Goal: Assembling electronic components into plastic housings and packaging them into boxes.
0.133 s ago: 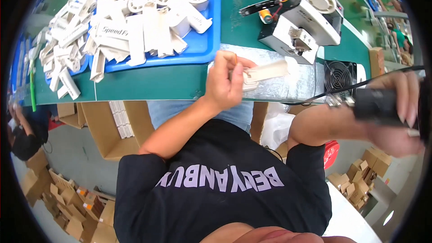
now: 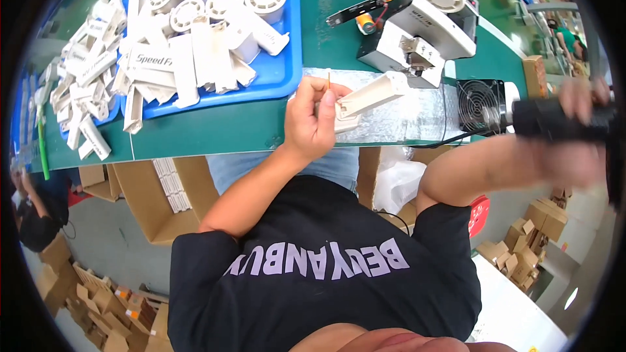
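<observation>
Near the table edge, the left grip clamps a white casing, the right grip a black tool, well apart.

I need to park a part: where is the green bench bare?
Bare green tabletop borders the blue plastic tray: one strip between its near rim, the table's near edge and the left hand; another between tray and boxy white-and-black machine. The tray is crowded with white plastic housings.

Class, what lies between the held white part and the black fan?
A silvery sheet and a thin dark cable lie between the white part and the fan in the head view.
</observation>
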